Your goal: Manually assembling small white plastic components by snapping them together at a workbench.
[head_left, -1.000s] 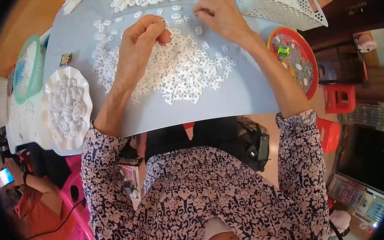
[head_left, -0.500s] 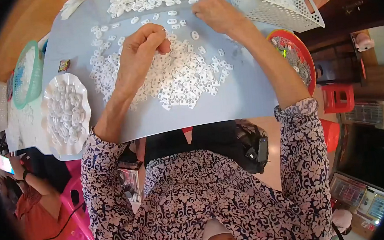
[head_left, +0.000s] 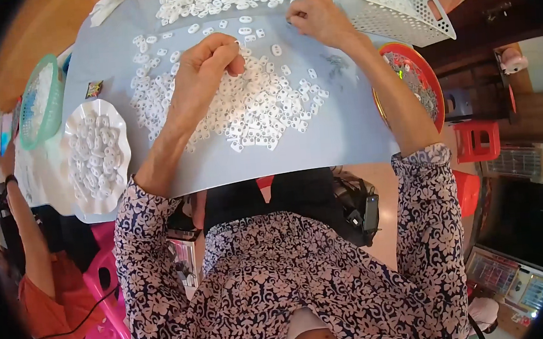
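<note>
Above the loose pile of small white plastic two-hole pieces, my left hand is closed in a pinch. A bit of white shows at its fingertips, apparently one of those pieces. My right hand is closed too, thumb and forefinger pressed together, over the table beyond the pile's right side. Something tiny and dark shows at its fingertips, too small to name. Several single white pieces lie scattered between the two hands. To the right of the pile is a thin patch of small grey bits, close to my right wrist.
A clear tray of white pieces stands at the far edge, a white perforated basket at far right. A red bowl holds grey bits under my right forearm. At left are a scalloped plate, a green basket and another person's arm.
My right hand has shifted slightly right, uncovering more of the grey bits. My left hand stays nearly still in its pinch. The other person's arm at left has reached farther forward.
</note>
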Tool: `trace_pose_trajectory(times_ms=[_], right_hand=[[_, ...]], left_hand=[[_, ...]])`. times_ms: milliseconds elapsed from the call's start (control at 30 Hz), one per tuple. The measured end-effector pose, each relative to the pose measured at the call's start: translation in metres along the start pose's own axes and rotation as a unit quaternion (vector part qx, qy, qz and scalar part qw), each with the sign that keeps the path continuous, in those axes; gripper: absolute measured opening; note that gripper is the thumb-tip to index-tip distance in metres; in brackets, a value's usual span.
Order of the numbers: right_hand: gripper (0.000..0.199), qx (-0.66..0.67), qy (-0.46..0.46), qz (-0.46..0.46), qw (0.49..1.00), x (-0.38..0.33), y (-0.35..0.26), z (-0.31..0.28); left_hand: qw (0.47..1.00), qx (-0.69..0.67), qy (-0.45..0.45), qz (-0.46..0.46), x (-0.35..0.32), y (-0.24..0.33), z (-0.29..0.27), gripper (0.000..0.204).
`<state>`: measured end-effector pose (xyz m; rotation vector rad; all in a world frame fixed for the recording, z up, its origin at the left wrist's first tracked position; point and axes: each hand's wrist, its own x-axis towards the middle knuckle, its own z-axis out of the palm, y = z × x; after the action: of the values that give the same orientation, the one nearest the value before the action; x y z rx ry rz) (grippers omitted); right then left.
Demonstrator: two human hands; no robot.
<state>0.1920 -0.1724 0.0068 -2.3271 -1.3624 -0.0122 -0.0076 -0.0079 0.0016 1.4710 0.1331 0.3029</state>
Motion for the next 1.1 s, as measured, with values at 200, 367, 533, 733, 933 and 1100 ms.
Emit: trace_pose_trajectory(times_ms=[200,367,533,733,933,1100], right_hand=[[0.013,-0.005,0.008,-0.007,1.0,0.004,-0.01,-0.008],[0.013,-0.063,-0.061,0.013,0.996,0.009,-0.015,-0.001],[0.01,-0.121,-0.084,0.038,0.988,0.018,-0.018,0.004],[0.012,-0.153,-0.073,0.036,0.985,0.008,-0.024,0.006],[0.01,-0.178,-0.018,-0.022,0.984,-0.003,-0.016,0.013],[0.017,0.319,0.062,0.108,0.94,-0.016,-0.049,0.009]], left_hand=[[1.0,-0.013,0.005,-0.008,0.001,-0.003,-0.002,0.019],[1.0,0.004,-0.006,-0.002,-0.001,0.001,0.002,0.019],[1.0,0.017,-0.004,-0.02,-0.003,0.003,0.001,0.018],[1.0,0.009,-0.008,-0.01,-0.001,-0.002,0.003,0.018],[0.999,0.016,-0.031,-0.02,-0.002,-0.004,0.003,0.019],[0.999,0.006,-0.032,-0.018,-0.004,-0.002,0.0,0.019]])
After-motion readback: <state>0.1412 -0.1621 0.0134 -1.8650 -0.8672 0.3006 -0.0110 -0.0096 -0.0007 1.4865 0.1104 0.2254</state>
